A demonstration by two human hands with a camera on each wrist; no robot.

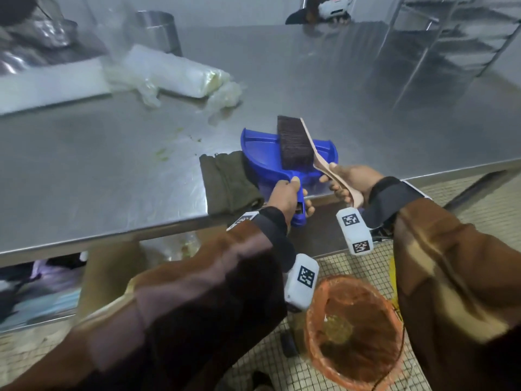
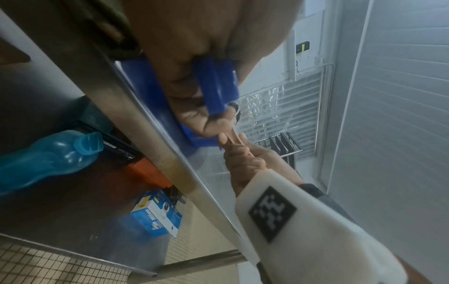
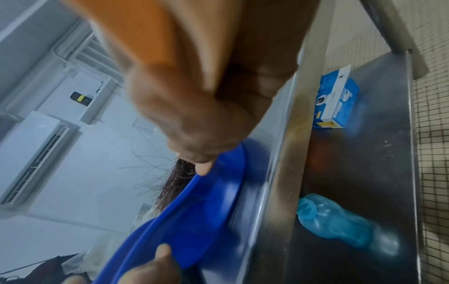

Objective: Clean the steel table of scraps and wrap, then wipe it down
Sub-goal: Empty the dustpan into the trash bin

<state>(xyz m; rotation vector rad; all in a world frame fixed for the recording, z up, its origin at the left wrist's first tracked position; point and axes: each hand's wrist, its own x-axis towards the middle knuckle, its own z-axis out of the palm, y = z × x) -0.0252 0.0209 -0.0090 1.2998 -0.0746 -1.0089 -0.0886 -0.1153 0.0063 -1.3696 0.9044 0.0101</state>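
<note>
Blue dustpan (image 1: 265,153) gripped by left hand (image 1: 284,197); right hand (image 1: 352,179) grips dark-bristled brush (image 1: 294,143).

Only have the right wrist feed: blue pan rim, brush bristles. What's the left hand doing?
Observer: The left hand has a grip on the dustpan handle at the table edge.
Operator: Scraps on top?
Observer: Yes, green bits, just left of a folded cloth.
Operator: Wrap?
Observer: Crumpled plastic wrap lies farther back on the left.
</note>
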